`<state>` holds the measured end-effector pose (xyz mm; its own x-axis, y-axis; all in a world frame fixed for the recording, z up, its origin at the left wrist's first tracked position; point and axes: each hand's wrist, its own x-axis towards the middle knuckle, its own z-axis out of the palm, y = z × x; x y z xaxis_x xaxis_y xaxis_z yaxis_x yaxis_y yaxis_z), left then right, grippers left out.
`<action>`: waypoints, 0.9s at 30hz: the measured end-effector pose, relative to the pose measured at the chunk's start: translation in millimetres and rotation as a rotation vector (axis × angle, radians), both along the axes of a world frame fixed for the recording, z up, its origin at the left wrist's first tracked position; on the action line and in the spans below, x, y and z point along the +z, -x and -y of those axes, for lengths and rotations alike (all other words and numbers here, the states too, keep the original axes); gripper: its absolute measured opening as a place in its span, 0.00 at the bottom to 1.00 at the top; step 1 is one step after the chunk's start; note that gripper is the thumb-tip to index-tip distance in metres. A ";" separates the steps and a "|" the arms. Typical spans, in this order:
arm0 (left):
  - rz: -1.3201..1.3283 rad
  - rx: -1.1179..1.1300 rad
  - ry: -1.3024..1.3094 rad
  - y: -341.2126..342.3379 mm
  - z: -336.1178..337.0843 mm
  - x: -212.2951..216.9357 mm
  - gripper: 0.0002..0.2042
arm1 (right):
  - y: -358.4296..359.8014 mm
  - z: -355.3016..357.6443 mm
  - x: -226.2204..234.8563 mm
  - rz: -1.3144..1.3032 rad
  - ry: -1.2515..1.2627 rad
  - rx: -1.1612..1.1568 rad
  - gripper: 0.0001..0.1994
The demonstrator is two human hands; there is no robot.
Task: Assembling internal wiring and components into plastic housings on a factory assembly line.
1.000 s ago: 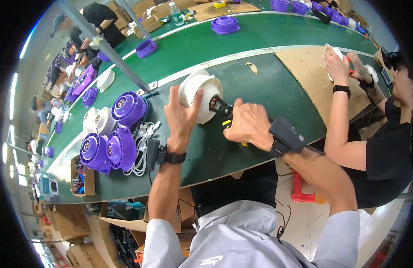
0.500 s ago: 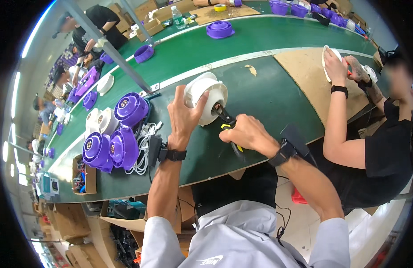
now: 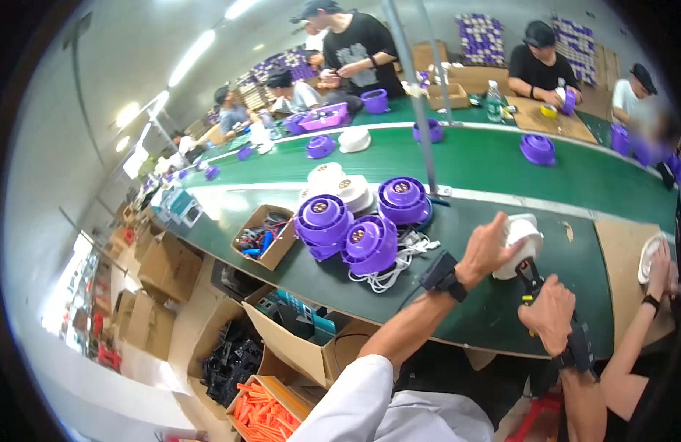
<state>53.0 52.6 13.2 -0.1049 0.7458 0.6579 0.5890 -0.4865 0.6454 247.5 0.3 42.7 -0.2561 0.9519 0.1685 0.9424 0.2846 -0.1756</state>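
Note:
My left hand [image 3: 486, 254] grips a white round plastic housing [image 3: 523, 234] by its side, thumb across the front and fingers along the rim. The housing is tilted up off the green bench. My right hand [image 3: 550, 313] is closed around black-and-yellow pliers [image 3: 530, 278], whose jaws point into the housing's lower front; the tips are hard to make out. Left of my left hand stand several purple round housings [image 3: 370, 244] with copper-coloured contacts in their centres. White housings [image 3: 353, 191] sit behind them, and a bundle of white cable [image 3: 399, 261] lies alongside.
A small cardboard box [image 3: 265, 237] of coloured parts stands on the bench's left. Beyond a metal post [image 3: 418, 110] runs a green conveyor [image 3: 473, 155] carrying purple housings. At right, a co-worker's arm [image 3: 635, 335] reaches over a cardboard sheet [image 3: 627, 254]. Below are boxes of orange parts [image 3: 263, 416] and black parts [image 3: 234, 357].
The view has swung left and up, so the bench and both hands appear farther right. My left hand still holds the white housing, and my right hand still holds the pliers against it.

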 end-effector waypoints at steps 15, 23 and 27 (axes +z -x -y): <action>0.186 0.365 0.339 36.8 -9.7 -27.2 0.31 | -63.8 25.2 -35.5 -1.063 0.575 0.127 0.15; 0.067 0.406 0.673 78.2 10.9 -30.9 0.38 | -67.0 -3.3 -61.2 -1.425 0.982 0.438 0.16; 0.009 0.398 0.750 65.3 8.6 -34.1 0.37 | -61.5 1.1 -36.0 -1.457 1.050 0.426 0.16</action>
<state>-12.4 44.0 -20.9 -0.4549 0.8905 0.0019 0.6187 0.3146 0.7199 308.9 -0.7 6.7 -0.6906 0.7166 -0.0980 -0.1978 -0.3174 -0.9274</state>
